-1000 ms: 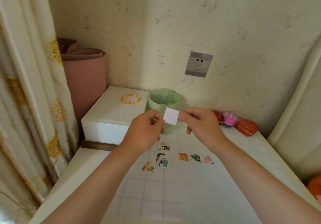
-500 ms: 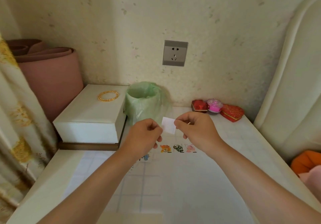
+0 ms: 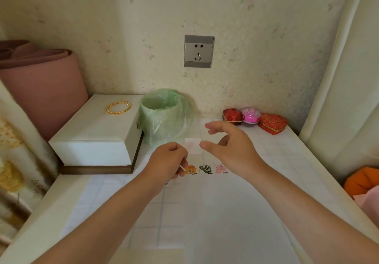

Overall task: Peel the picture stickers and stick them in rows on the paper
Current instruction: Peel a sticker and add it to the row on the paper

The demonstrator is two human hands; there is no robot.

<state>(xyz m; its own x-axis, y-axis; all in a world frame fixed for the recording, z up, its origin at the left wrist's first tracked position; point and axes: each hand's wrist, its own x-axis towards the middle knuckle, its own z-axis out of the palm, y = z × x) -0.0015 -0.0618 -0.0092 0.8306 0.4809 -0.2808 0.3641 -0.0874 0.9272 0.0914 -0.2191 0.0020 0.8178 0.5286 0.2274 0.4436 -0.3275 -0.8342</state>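
White backing slip [image 3: 192, 145] | just beside spread right hand [image 3: 229, 147] fingertips, unheld

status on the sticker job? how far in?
Done: three picture stickers sit in a row on the gridded paper. In hand: the left hand is pinched shut, contents not visible; a white square blurs beside the open right hand. Left: most of the paper is bare.
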